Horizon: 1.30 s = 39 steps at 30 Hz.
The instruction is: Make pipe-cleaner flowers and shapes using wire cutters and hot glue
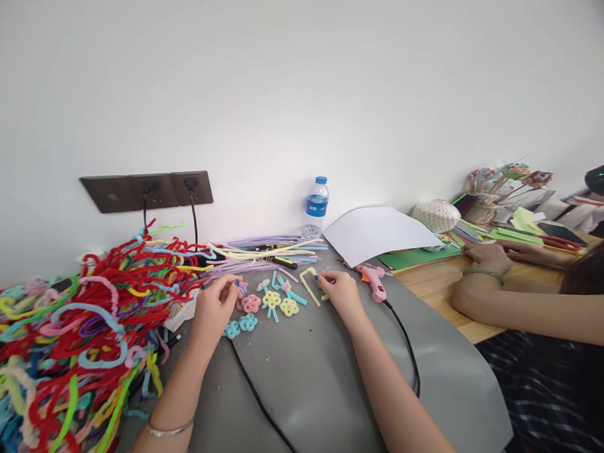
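My left hand (218,301) is closed at the fingertips on a small purple flower (242,288), mostly hidden by the fingers. My right hand (341,295) has its fingertips pinched together at a bent pale yellow strip (311,289), part of which runs under the hand. Between the hands lie small looped flowers: a pink one (251,303), two blue ones (247,322) and two yellow ones (272,300). Short light-blue pieces (298,297) lie beside the yellow flowers.
A big tangle of coloured pipe cleaners (87,349) covers the left side. Behind are long pastel strips (253,255) and a water bottle (315,209). A pink glue gun (376,283) with a black cord lies right, near white paper (377,233). Another person's arm (526,317) rests on the wooden table.
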Each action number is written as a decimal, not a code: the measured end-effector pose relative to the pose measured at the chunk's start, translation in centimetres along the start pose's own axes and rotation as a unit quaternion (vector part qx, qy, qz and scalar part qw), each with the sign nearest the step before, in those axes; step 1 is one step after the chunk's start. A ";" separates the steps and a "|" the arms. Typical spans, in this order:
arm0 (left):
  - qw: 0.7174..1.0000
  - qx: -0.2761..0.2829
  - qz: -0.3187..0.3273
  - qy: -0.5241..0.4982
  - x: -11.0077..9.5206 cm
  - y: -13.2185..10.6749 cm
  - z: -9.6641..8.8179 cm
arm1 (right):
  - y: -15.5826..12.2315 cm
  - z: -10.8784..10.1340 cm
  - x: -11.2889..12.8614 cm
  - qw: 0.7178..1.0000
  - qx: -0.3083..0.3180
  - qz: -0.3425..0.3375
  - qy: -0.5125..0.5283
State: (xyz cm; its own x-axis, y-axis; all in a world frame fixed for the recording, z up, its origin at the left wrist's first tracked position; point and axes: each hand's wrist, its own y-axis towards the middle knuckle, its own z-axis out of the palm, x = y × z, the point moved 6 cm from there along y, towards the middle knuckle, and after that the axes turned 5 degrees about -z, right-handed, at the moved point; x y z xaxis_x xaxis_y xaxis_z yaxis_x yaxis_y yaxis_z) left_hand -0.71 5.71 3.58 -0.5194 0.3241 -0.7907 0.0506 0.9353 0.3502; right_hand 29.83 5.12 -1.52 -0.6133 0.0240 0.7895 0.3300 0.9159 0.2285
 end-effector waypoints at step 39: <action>0.924 0.314 -0.078 -0.204 -1.1 -2.7 5.5 | -8.0 5.0 6.7 0.918 0.293 -0.069 0.258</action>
State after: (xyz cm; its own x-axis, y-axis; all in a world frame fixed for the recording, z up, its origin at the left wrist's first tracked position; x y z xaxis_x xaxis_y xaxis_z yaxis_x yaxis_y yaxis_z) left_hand 4.44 3.61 0.72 -0.2033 0.0840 -0.9755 0.5534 0.8318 -0.0437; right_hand 19.54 -0.04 -0.90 -0.1486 -0.1637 0.9753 -0.2619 0.9575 0.1208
